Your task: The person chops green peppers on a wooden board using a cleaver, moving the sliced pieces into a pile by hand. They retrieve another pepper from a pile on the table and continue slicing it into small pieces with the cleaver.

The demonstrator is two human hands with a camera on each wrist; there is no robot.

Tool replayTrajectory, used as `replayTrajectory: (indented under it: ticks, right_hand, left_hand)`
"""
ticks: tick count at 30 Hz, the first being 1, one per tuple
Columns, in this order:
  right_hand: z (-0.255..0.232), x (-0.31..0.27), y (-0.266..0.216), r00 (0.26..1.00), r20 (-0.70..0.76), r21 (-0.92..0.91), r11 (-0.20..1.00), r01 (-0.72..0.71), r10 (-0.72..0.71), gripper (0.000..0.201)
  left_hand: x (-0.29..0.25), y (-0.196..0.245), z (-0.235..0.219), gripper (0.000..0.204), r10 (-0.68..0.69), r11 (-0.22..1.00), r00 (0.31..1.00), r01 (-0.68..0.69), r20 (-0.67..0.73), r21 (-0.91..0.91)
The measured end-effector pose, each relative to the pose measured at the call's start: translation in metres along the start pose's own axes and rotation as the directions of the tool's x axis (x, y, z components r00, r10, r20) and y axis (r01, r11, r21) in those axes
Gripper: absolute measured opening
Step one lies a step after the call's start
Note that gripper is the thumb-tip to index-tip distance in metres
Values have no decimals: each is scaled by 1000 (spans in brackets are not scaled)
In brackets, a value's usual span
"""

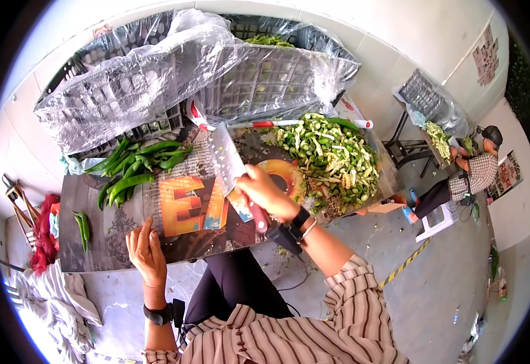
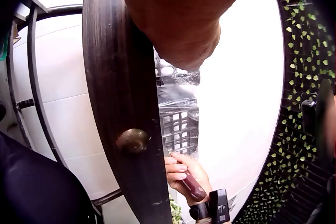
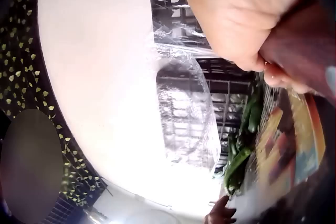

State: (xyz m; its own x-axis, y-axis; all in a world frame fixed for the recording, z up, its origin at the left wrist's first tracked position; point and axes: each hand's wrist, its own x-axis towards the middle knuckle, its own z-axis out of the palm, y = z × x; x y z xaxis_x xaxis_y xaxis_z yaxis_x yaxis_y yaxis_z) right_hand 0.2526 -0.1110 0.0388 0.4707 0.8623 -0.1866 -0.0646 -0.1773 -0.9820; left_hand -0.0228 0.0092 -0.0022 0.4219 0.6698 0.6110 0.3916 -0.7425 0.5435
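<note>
My right hand [image 1: 266, 192] grips the red-brown handle of a cleaver [image 1: 224, 159], its broad blade pointing away from me over the printed tabletop and dotted with pale specks. In the right wrist view the fingers curl round the handle [image 3: 302, 50]. My left hand [image 1: 147, 252] is at the near edge of the table, fingers extended, holding nothing. Beyond it lies a pile of whole green chili peppers [image 1: 136, 165], with a couple of separate peppers [image 1: 83, 229] to the left. A heap of chopped green peppers [image 1: 332, 161] covers the table's right end.
Plastic-covered crates [image 1: 156, 79] stand along the table's [image 1: 113, 233] far side. A red and white strip [image 1: 265, 124] lies before them. At far right another person [image 1: 480, 167] works beside a smaller table. Red netting [image 1: 45, 236] hangs at the left.
</note>
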Motion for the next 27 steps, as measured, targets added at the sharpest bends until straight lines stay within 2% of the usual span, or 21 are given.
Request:
replayTrajectory:
  ticks: [3,5,6,9,11,16,18,19,21,22,23,25,27]
  right_hand:
    - [-20,-8,-10,996,-49,103,992,-72,77,16]
    - [-36,-22,-15,994,-81,61,996,-68,73,17]
    - [-45,-27,-13,981,-148,22,992,-127,129,18]
    - [-64,-54,-15,975,-181,64,991,-117,127,14]
    - [-75,-67,-12,962,-242,10,992,-128,127,11]
    - [-88,-101,-6,951,-288,22,994,-109,111,6]
    - [-75,-116,-5,924,-383,-102,993,-53,10,6]
    - [-64,-126,-8,926,-376,-96,991,-90,47,6]
    - [-37,-147,-18,961,-271,64,997,-32,49,6]
    - [-27,-155,-16,986,-165,51,998,-31,39,9]
    - [-11,-159,-19,988,-137,52,996,-69,76,8]
    - [12,-160,-9,993,54,129,985,-111,105,9]
    - [35,-157,1,973,183,196,965,-173,137,10]
  left_hand:
    - [2,0,1,25,19,1000,1000,-19,-7,-21]
    - [0,1,1,24,24,999,999,-26,-24,-46]
    - [0,-1,0,24,23,999,1000,-23,-11,-36]
    - [-1,-1,1,24,39,999,999,-39,-7,-16]
    - [-2,-3,0,24,11,1000,1000,-10,14,-19]
    - [0,-2,1,24,29,997,999,-30,-20,-71]
    - [0,-3,2,24,43,997,999,-44,-21,-66]
    - [0,-3,2,24,45,998,999,-45,-11,-47]
    - [2,4,0,24,25,998,1000,-26,-9,-52]
    - [1,1,1,24,35,998,999,-35,-16,-45]
    - [1,-1,2,24,57,998,998,-57,-27,-36]
    - [1,-1,3,23,28,999,999,-29,-34,-27]
    - [1,0,3,23,21,999,1000,-21,-11,-28]
